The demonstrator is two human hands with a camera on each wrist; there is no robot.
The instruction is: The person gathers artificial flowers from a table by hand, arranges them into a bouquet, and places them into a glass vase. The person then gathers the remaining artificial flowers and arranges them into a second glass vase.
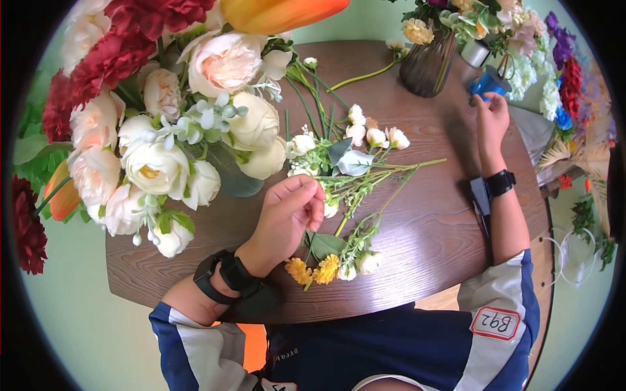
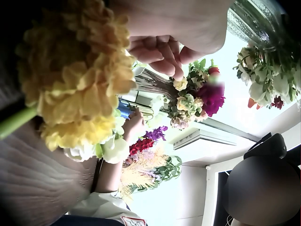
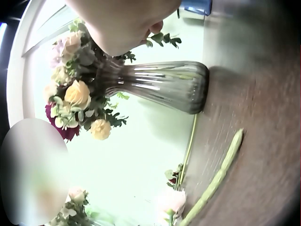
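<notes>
My left hand (image 1: 283,215) hovers over cut stems (image 1: 385,176) and white roses (image 1: 375,137) in the head view, fingers loosely curled and nothing visible in them. In the left wrist view, yellow flowers (image 2: 80,80) fill the near left, below that hand. My right hand (image 1: 492,124) reaches to the far right, its fingertips right at the lower edge of a blue cup (image 1: 492,79) with scissor-like handles (image 1: 505,64) in it. Whether those fingers pinch anything I cannot tell. The right wrist view has part of this hand (image 3: 131,23) above a ribbed glass vase (image 3: 164,84).
A large bouquet (image 1: 156,156) of red, pink and white blooms takes up the table's left side. The ribbed vase with flowers (image 1: 427,65) stands at the back right, beside a silver cup (image 1: 475,52). More yellow flowers (image 1: 313,270) lie near the front edge of the wooden table (image 1: 417,260).
</notes>
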